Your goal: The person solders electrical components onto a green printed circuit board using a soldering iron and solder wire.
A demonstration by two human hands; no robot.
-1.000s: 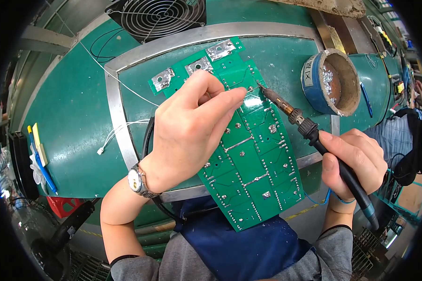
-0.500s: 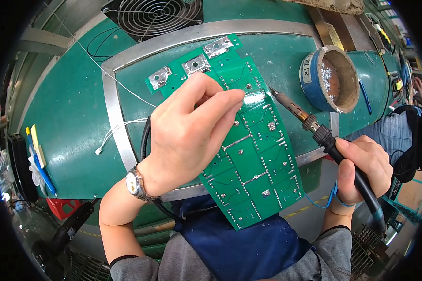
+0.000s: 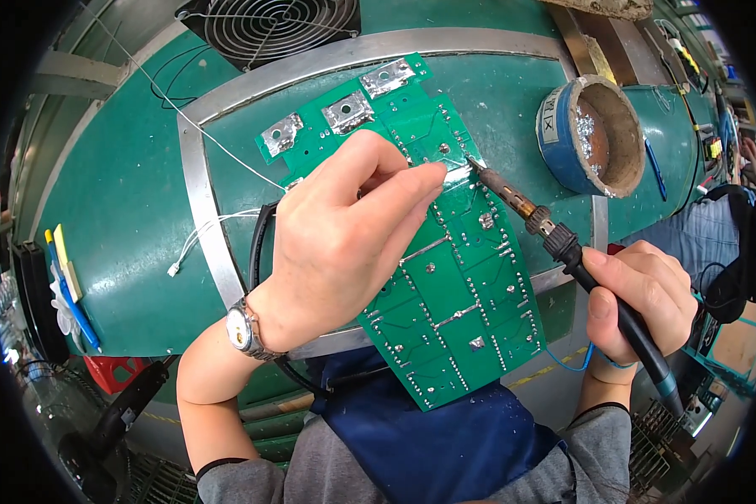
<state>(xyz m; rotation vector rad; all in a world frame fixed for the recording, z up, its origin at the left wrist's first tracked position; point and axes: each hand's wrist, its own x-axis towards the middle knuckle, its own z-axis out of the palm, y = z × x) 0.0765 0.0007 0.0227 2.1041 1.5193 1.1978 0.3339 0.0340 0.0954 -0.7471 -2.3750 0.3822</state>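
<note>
For circuit board (image 3: 445,294): lies partly over the surface (image 3: 126,269), before the fan (image 3: 279,23), under the left hand (image 3: 336,227). For soldering iron (image 3: 561,242): sits in the right hand (image 3: 645,302), with tip over the board. For pot (image 3: 573,151): stands right of the board, left of a pen (image 3: 656,174).

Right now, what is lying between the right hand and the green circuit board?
In the head view, the soldering iron spans from the right hand toward the circuit board, above green tabletop and a metal strip.

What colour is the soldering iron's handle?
The handle is black, with a teal band towards its rear end; best seen in the head view.
</note>
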